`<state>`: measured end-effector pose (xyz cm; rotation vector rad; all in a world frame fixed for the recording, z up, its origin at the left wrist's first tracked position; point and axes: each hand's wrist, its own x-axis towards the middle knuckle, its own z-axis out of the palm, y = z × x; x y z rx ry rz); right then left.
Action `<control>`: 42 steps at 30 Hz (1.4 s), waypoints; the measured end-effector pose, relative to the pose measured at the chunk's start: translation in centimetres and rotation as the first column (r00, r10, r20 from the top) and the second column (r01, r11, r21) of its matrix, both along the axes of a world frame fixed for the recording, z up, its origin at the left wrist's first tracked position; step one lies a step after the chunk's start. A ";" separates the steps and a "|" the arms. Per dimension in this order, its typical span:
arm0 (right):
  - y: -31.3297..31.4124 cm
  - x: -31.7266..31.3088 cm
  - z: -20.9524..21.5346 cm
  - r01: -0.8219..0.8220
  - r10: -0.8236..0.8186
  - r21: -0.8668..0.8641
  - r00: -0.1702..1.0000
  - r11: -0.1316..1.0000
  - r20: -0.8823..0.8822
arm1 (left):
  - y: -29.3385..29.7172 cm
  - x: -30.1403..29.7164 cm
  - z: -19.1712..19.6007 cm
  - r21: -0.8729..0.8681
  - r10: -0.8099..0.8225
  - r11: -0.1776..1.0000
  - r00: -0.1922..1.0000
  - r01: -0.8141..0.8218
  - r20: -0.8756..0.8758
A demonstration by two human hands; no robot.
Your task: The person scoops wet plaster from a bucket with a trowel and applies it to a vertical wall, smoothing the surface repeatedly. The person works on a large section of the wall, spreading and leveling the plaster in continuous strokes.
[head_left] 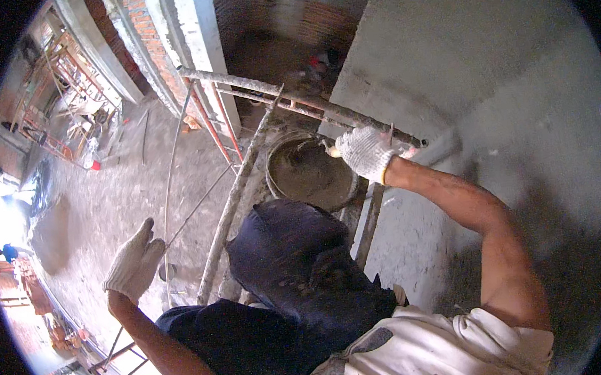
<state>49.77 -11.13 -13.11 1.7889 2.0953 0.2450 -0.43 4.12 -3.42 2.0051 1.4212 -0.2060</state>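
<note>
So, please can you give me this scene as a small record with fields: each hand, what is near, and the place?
left hand: gloved left hand, raised in the air with fingers open, holding nothing
right hand: gloved right hand, gripping a tool handle at the scaffold pipe; the tool itself is mostly hidden
near the hands: round tub of wet grey mortar, below the pipe
wall: grey plastered wall on the right
place: building site, brick walls, dusty floor far below
</note>
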 end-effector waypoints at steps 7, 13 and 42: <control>-1.1 0.7 -9.4 -0.096 0.047 -0.158 0.956 0.983 -0.290 | -0.4 -1.3 -0.8 0.056 -0.041 0.998 0.999 0.041 0.000; -1.9 3.7 -13.9 -0.285 0.124 -0.201 0.811 0.937 -0.572 | 0.0 0.3 -0.7 0.131 -0.070 0.988 0.996 0.076 -0.054; 0.6 -5.0 1.4 -0.540 0.534 -0.132 0.841 0.831 -0.082 | 0.0 -0.3 -0.3 0.153 -0.113 0.982 0.993 0.115 -0.023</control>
